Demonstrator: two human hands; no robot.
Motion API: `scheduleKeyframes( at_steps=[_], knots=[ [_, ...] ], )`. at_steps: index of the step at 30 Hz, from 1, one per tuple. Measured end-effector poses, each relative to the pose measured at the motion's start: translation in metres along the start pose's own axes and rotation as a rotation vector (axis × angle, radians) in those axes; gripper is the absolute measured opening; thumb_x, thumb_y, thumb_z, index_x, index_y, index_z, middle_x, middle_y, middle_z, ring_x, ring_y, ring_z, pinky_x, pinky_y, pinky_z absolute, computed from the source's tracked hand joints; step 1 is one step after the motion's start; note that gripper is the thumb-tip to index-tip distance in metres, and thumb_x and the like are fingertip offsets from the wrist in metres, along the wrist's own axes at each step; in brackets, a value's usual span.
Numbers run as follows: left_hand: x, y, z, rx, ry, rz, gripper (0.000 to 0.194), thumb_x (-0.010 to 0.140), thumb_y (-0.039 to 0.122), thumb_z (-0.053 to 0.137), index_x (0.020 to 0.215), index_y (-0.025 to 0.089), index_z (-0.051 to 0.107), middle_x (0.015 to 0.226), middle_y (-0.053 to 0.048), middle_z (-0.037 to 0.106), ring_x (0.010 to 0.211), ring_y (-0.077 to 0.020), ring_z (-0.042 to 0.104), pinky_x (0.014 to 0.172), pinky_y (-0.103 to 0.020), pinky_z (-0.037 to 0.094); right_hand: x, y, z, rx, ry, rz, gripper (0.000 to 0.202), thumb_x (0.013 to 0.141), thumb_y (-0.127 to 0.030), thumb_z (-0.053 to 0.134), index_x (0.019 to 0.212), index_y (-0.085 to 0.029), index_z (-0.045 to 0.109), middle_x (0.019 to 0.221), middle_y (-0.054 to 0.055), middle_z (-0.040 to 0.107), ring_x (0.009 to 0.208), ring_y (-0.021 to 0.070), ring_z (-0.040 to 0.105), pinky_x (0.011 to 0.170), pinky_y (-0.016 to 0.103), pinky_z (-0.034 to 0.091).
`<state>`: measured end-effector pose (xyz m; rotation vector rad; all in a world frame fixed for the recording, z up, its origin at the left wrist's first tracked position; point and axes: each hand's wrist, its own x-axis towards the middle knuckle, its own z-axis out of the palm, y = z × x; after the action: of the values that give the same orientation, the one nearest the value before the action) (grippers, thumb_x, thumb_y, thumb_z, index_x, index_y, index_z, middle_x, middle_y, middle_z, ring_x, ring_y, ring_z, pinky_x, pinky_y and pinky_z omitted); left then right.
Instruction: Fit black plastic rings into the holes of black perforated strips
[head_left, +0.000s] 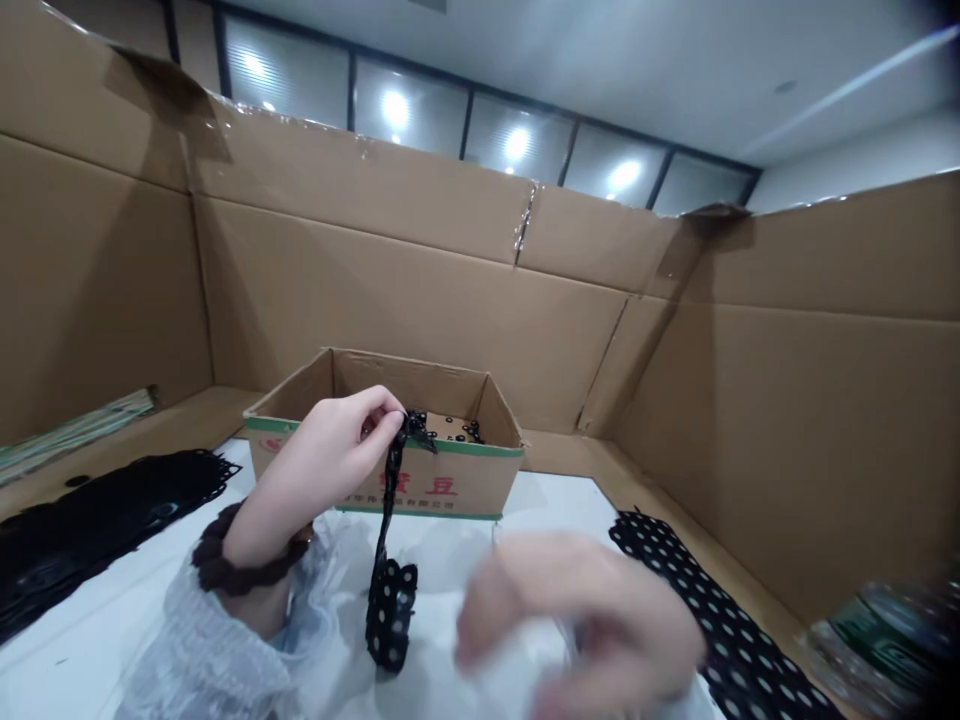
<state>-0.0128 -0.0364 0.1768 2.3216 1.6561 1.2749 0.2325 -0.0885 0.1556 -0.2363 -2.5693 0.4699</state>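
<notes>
My left hand [337,440] is closed in a pinch at the front rim of a small cardboard box [480,475]. From its fingertips a twisted black strip [385,500] hangs down in front of the box. A black piece with rows of round holes [391,615] is at the strip's lower end, over the white tabletop. My right hand [581,610] is smeared by motion in the foreground, to the right of this piece and apart from it. Whether its fingers hold anything cannot be made out. Several small black rings [472,432] lie inside the box.
A stack of black sheets [112,525] lies at the left. At the right are black sheets with round holes [697,590] and a clear plastic bottle [885,640] with a green label. Tall cardboard walls [412,260] surround the white table [559,490].
</notes>
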Motion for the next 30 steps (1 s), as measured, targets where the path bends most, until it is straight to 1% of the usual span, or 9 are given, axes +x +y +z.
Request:
scheduleKeyframes(
  at_steps=[1, 3, 5, 8, 12, 17, 24, 28, 30],
  knots=[
    [0.000, 0.002, 0.002, -0.014, 0.013, -0.004, 0.024, 0.088, 0.039, 0.043, 0.082, 0.021, 0.057, 0.072, 0.002, 0.064, 0.064, -0.0135, 0.058, 0.057, -0.022, 0.039, 0.016, 0.013, -0.005, 0.025, 0.033, 0.112, 0.024, 0.084, -0.038, 0.056, 0.100, -0.021, 0.062, 0.094, 0.003, 0.068, 0.089, 0.0132, 0.062, 0.080, 0.024, 0.047],
    [0.001, 0.006, 0.007, -0.041, 0.026, -0.009, 0.023, 0.088, 0.039, 0.044, 0.082, 0.020, 0.057, 0.073, 0.002, 0.065, 0.067, -0.0140, 0.059, 0.058, -0.022, 0.040, 0.042, 0.038, -0.008, 0.024, 0.224, 0.356, 0.023, 0.084, -0.039, 0.054, 0.092, -0.020, 0.064, 0.094, 0.004, 0.068, 0.089, 0.0147, 0.061, 0.078, 0.026, 0.047],
    [0.002, 0.009, 0.011, -0.071, 0.014, -0.006, 0.023, 0.088, 0.038, 0.044, 0.083, 0.021, 0.057, 0.073, 0.002, 0.065, 0.066, -0.0135, 0.059, 0.058, -0.022, 0.040, 0.058, 0.057, -0.001, 0.163, 0.253, 0.451, 0.027, 0.083, -0.042, 0.054, 0.092, -0.018, 0.062, 0.090, 0.004, 0.067, 0.083, 0.0148, 0.061, 0.073, 0.026, 0.047],
    [0.002, 0.012, 0.016, -0.112, -0.044, 0.002, 0.022, 0.088, 0.038, 0.045, 0.085, 0.021, 0.058, 0.072, 0.003, 0.065, 0.063, -0.0122, 0.058, 0.056, -0.021, 0.041, 0.067, 0.068, 0.015, 0.244, 0.361, 0.491, 0.029, 0.080, -0.044, 0.058, 0.091, -0.017, 0.057, 0.087, 0.003, 0.065, 0.079, 0.0141, 0.060, 0.069, 0.024, 0.046],
    [0.002, 0.014, 0.019, -0.142, -0.111, 0.024, 0.019, 0.086, 0.037, 0.048, 0.089, 0.022, 0.060, 0.078, 0.003, 0.068, 0.069, -0.0128, 0.062, 0.058, -0.020, 0.043, 0.067, 0.069, 0.024, 0.100, 0.504, 0.534, 0.026, 0.080, -0.043, 0.056, 0.081, -0.019, 0.049, 0.078, 0.000, 0.061, 0.071, 0.0124, 0.055, 0.062, 0.023, 0.040],
    [0.005, 0.014, 0.019, -0.137, -0.118, 0.052, 0.018, 0.085, 0.034, 0.049, 0.086, 0.020, 0.061, 0.075, 0.001, 0.068, 0.066, -0.0135, 0.061, 0.058, -0.021, 0.044, 0.065, 0.076, 0.015, 0.045, 0.467, 0.465, 0.019, 0.087, -0.029, 0.044, 0.071, -0.018, 0.044, 0.064, -0.002, 0.046, 0.058, 0.0096, 0.041, 0.055, 0.022, 0.032],
    [0.013, 0.016, 0.029, -0.124, 0.103, -0.011, 0.019, 0.083, 0.032, 0.049, 0.085, 0.019, 0.063, 0.078, 0.000, 0.068, 0.070, -0.0146, 0.061, 0.065, -0.024, 0.048, 0.058, 0.080, -0.001, 0.312, 0.413, 0.463, 0.015, 0.086, -0.029, 0.043, 0.081, -0.017, 0.049, 0.066, -0.002, 0.044, 0.059, 0.0087, 0.039, 0.055, 0.021, 0.033],
    [0.020, -0.003, 0.026, -0.097, 0.471, -0.080, 0.031, 0.090, 0.035, 0.038, 0.107, 0.015, 0.054, 0.082, -0.002, 0.066, 0.072, -0.0134, 0.060, 0.068, -0.027, 0.048, 0.053, 0.086, -0.004, 0.230, 0.351, 0.491, 0.016, 0.083, -0.026, 0.044, 0.070, -0.018, 0.042, 0.061, -0.004, 0.035, 0.056, 0.0078, 0.031, 0.052, 0.021, 0.028],
    [0.026, -0.020, 0.025, -0.076, 0.578, -0.094, 0.035, 0.090, 0.036, 0.037, 0.112, 0.013, 0.051, 0.090, -0.002, 0.065, 0.078, -0.0136, 0.060, 0.073, -0.029, 0.047, 0.053, 0.090, -0.003, 0.235, 0.322, 0.490, 0.017, 0.083, -0.026, 0.044, 0.069, -0.018, 0.041, 0.061, -0.004, 0.034, 0.055, 0.0076, 0.030, 0.051, 0.022, 0.027]
  ],
)
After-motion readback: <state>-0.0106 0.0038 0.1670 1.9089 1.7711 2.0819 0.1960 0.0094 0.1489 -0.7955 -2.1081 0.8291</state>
